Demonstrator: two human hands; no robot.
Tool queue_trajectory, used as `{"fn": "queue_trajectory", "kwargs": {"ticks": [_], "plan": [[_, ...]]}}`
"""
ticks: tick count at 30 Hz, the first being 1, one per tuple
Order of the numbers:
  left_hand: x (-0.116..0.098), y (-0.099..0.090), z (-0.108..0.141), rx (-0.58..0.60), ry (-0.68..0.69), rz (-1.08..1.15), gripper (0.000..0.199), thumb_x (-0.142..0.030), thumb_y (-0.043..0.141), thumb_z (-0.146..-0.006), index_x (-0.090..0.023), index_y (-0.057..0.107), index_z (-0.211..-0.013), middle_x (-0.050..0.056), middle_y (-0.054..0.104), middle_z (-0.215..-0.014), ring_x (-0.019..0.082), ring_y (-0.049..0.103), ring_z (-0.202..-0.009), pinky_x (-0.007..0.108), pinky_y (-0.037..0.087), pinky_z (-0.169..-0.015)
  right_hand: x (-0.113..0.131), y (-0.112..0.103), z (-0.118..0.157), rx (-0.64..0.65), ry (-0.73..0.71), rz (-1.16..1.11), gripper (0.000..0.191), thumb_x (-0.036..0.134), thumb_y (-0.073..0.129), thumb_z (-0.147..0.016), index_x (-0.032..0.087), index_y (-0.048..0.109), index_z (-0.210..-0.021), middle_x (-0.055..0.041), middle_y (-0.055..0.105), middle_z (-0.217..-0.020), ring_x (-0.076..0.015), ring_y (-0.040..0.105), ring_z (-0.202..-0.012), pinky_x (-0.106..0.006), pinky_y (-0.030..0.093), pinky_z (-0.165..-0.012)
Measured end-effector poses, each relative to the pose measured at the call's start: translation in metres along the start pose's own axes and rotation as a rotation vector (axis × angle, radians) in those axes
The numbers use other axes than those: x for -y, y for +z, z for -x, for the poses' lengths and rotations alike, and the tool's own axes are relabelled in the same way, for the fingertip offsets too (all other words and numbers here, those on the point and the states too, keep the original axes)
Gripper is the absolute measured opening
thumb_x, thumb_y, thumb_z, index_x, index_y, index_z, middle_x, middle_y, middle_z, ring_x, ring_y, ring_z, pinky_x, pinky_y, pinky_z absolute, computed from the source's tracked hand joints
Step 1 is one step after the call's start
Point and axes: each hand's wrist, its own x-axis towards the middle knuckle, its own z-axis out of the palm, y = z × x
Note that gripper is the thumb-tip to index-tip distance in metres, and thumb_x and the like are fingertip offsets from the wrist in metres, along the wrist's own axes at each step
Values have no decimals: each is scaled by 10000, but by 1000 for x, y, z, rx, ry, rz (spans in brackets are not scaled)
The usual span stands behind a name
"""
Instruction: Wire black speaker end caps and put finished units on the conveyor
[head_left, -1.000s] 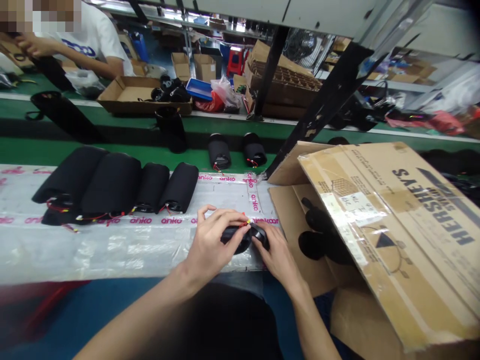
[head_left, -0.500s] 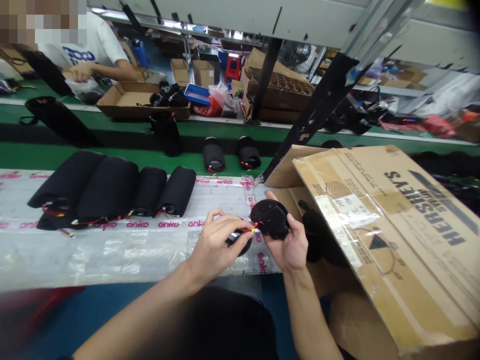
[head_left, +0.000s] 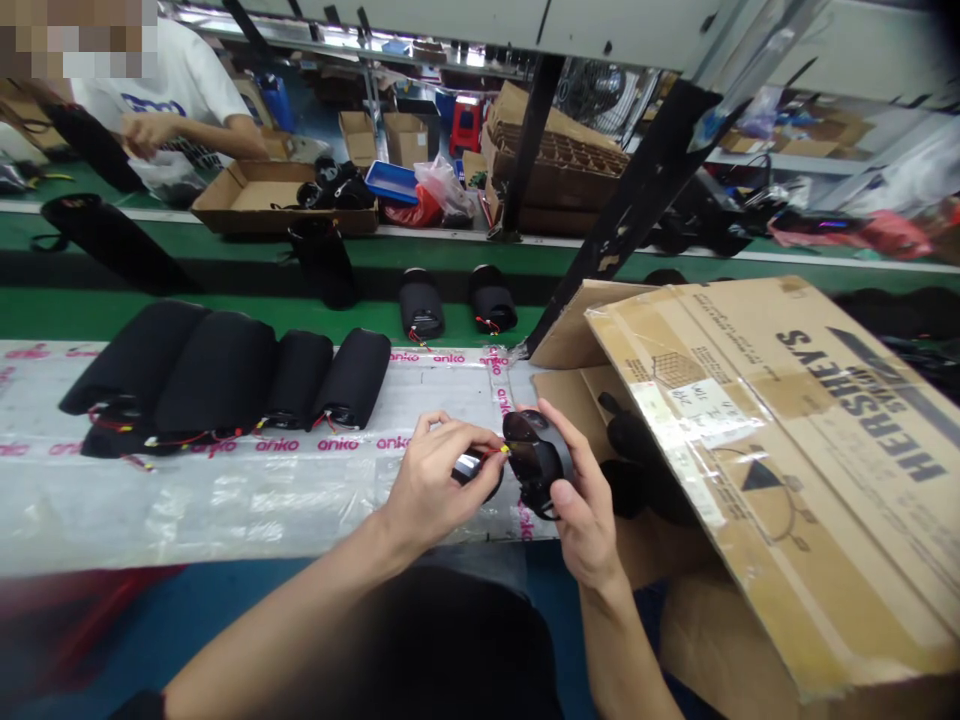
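My left hand (head_left: 439, 475) is closed in a pinch on a thin wire connector (head_left: 504, 450) with red and yellow at its end. Under those fingers sits a dark, glossy rounded part (head_left: 480, 474), mostly hidden by the hand. Close by on the right, my right hand (head_left: 589, 505) is wrapped round a black round cap-like housing (head_left: 541, 458), held tilted on edge with its open side toward the connector. I cannot tell whether the connector touches it. Several black cloth-covered cylinders (head_left: 217, 372) lie to the left, red wires coming from their near ends.
A large open cardboard box (head_left: 787, 450) stands at the right with black items inside. Two small black cylinders (head_left: 421, 303) stand on the green surface behind. Across the bench, a person (head_left: 180, 90) works beside a shallow carton (head_left: 262, 200). A slanted black post (head_left: 637, 200) rises nearby.
My right hand has turned the black housing from facing up, nearly flat, to on edge. My left hand keeps its pinch on the connector. The view has shifted slightly.
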Motion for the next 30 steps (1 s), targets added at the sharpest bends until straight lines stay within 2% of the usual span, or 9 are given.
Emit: {"fn": "queue_trajectory", "kwargs": {"ticks": [5,9,12,15,18,21,24,26,30], "plan": [[7,-1,2,43,140,-50,83,-135,674,-1027,-204,687,-1071,51,808,-1027,195,752,-961,382,529,-915,3,7,0,-43,-73,82,609,570,574,-1046,299,534,-1590,-80,590,-1621,-353,543,-1515,-542,431,-1280],[11,-3,3,43,192,-67,110,-110,663,-1035,-196,694,-1097,29,819,-1016,173,740,-889,373,540,-936,0,6,0,-55,-104,32,575,516,580,-1062,328,525,-1602,-60,573,-1641,-331,539,-1523,-514,433,-1284],[9,-5,-1,42,144,-19,54,-160,714,-1019,-206,685,-1022,-5,817,-931,163,745,-819,370,540,-945,-1,-1,1,42,-139,60,591,527,622,-1044,354,531,-1602,-52,564,-1647,-334,510,-1546,-518,428,-1290],[7,-12,-4,89,40,37,87,-208,761,-993,-211,674,-990,-10,796,-892,177,756,-839,373,537,-953,0,-10,-1,133,-146,126,630,526,703,-1003,361,546,-1590,-68,566,-1635,-343,516,-1535,-505,509,-1223],[9,-21,-2,157,20,77,52,-200,748,-987,-208,700,-1004,55,783,-1084,218,756,-1034,392,533,-1012,2,-11,-5,102,-122,172,722,577,788,-933,350,554,-1578,-100,588,-1593,-343,595,-1447,-468,590,-1118],[15,-24,6,146,-15,92,52,-155,724,-970,-207,728,-970,111,700,-1284,249,706,-1210,374,559,-1019,9,-1,-9,73,-144,294,889,647,877,-810,324,546,-1569,-130,627,-1518,-340,666,-1314,-475,609,-1055],[22,-20,13,96,-46,135,94,-100,713,-937,-193,712,-937,115,682,-1249,242,708,-1169,351,594,-978,24,16,-13,24,-247,482,907,620,943,-739,270,575,-1490,-142,659,-1380,-339,678,-1223,-504,607,-1032],[26,-16,17,84,-29,160,98,-109,702,-947,-185,717,-1007,128,677,-1249,247,708,-1154,357,611,-966,34,27,-16,0,-293,590,867,608,950,-734,243,585,-1431,-140,675,-1297,-342,680,-1191,-522,603,-1030],[30,-12,23,94,114,82,182,-165,634,-1008,-201,723,-1163,163,647,-1338,297,656,-1261,445,601,-1032,41,33,-22,1,-172,637,806,614,931,-751,241,588,-1378,-123,705,-1243,-327,704,-1118,-510,609,-994]]}}
